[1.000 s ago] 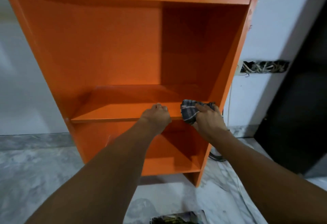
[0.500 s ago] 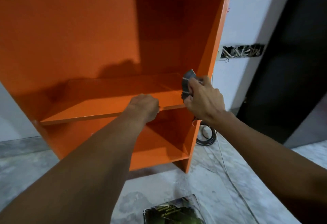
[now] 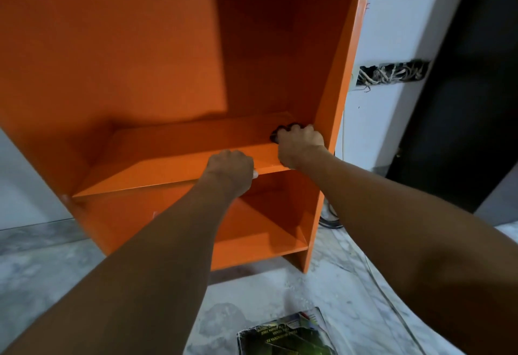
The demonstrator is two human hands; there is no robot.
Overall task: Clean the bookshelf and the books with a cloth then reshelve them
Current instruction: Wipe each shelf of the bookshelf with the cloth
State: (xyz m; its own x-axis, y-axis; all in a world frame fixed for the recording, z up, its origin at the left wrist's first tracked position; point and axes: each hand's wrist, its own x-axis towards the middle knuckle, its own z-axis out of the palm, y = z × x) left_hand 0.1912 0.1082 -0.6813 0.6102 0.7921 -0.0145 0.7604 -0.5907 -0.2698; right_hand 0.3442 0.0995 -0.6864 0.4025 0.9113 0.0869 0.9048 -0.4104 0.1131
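Observation:
An orange bookshelf stands in front of me with no books on its boards. My left hand grips the front edge of the middle shelf board, thumb under the edge. My right hand holds a dark checked cloth pressed into the back right corner of that board, against the right side panel. Most of the cloth is hidden under the hand. A dark-covered book lies flat on the floor near my feet.
The marble floor spreads around the shelf. A white wall with an open socket of loose wires is right of the shelf. A dark door stands further right. Cables lie beside the shelf's base.
My right hand has carried the cloth from the board's front right edge deeper into the back right corner. My left hand has kept its grip on the front edge. The view has tilted downward.

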